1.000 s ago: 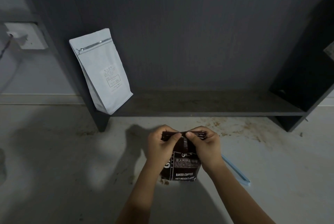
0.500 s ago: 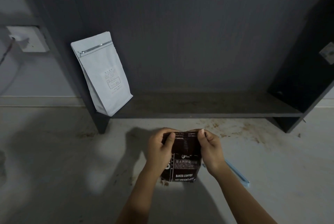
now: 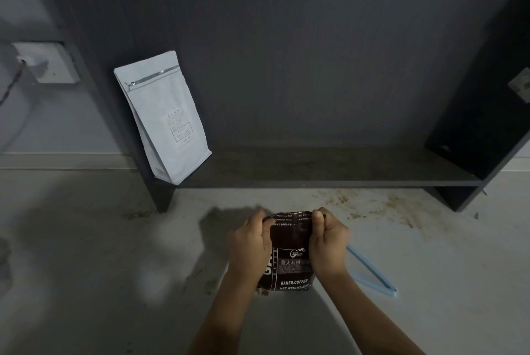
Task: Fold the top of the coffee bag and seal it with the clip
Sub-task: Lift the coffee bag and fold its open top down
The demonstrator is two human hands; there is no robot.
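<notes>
A dark brown coffee bag with white lettering stands upright on the pale surface near me. Its top is bent over towards me, showing upside-down print along the folded edge. My left hand pinches the left end of that fold and my right hand pinches the right end. A light blue clip, a long thin V, lies flat on the surface just right of my right wrist, partly hidden behind it.
A white coffee bag leans at the left end of a low dark shelf. Brown coffee stains mark the surface in front of the shelf. A wall socket with a cable is at far left.
My hands have slid apart from the middle of the bag's top to its two ends. The top edge has rolled further over towards me.
</notes>
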